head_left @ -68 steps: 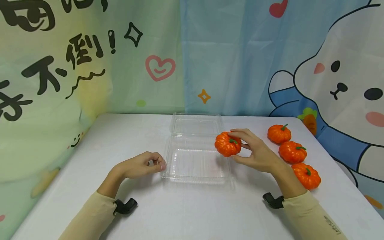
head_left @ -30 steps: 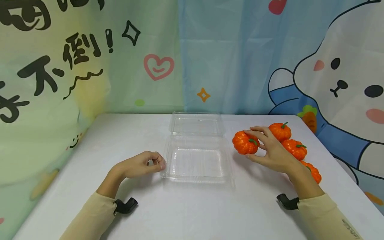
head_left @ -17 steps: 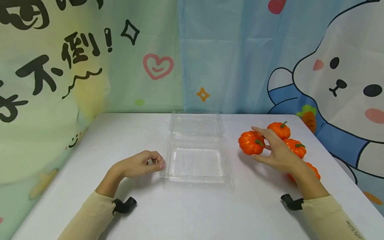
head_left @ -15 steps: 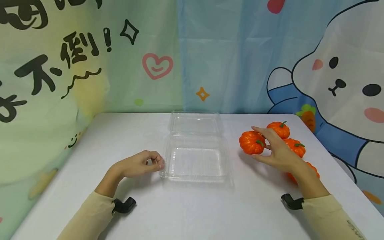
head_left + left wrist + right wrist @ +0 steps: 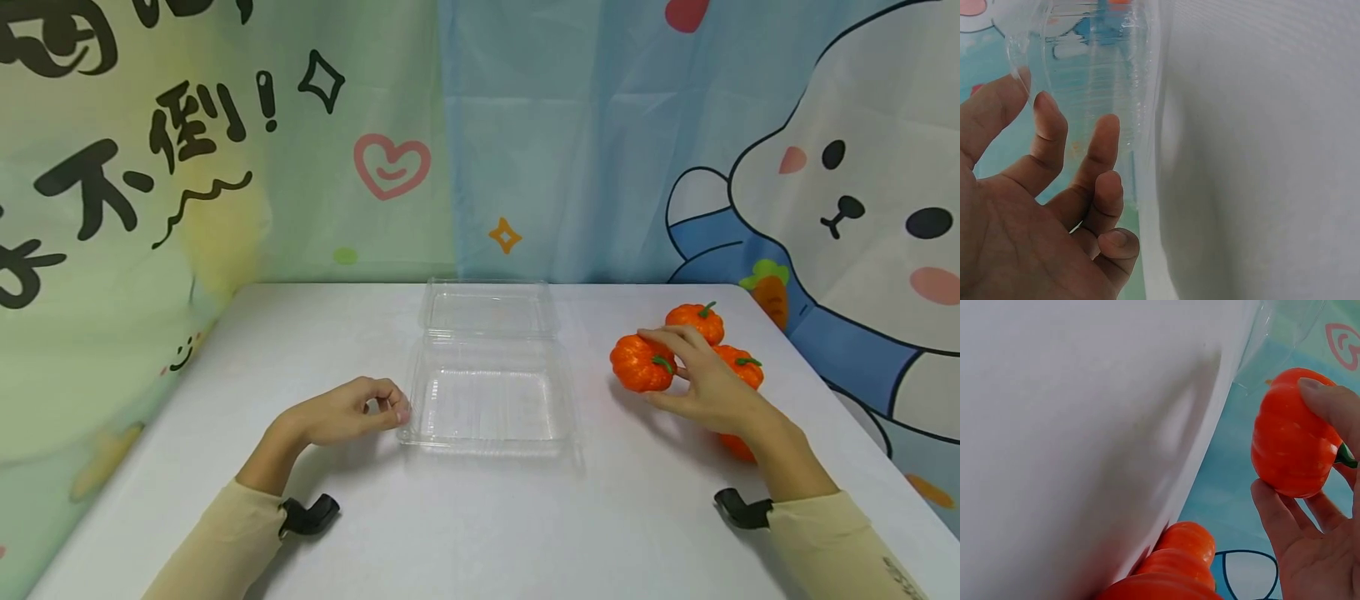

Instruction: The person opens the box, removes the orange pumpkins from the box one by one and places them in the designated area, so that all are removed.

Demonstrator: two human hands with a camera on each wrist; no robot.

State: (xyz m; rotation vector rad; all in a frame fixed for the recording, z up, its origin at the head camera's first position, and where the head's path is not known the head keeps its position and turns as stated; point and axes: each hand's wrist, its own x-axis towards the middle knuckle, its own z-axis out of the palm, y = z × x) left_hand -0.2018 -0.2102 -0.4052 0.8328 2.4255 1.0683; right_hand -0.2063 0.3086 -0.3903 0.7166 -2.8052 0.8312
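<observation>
My right hand (image 5: 708, 385) grips a small orange pumpkin (image 5: 641, 365) with a green stem, thumb on one side and fingers on the other. In the right wrist view the held pumpkin (image 5: 1294, 434) appears raised off the table. It is to the right of a clear plastic clamshell container (image 5: 491, 404), which lies with its lid (image 5: 491, 310) folded back. At the container's left front edge, my left hand (image 5: 337, 414) pinches the rim between thumb and index finger; the other fingers are loosely bent, as the left wrist view shows.
Three more pumpkins stand in a row on the right: a far one (image 5: 697, 321), a middle one (image 5: 742, 364) and a near one (image 5: 737, 447), mostly hidden by my right wrist. They rest on a white table (image 5: 480, 525). A printed curtain (image 5: 555, 142) hangs behind it.
My right hand has carried its pumpkin rightward, from over the container's right side to near the row of pumpkins, dipping slightly lately. The left hand stays at the container's edge.
</observation>
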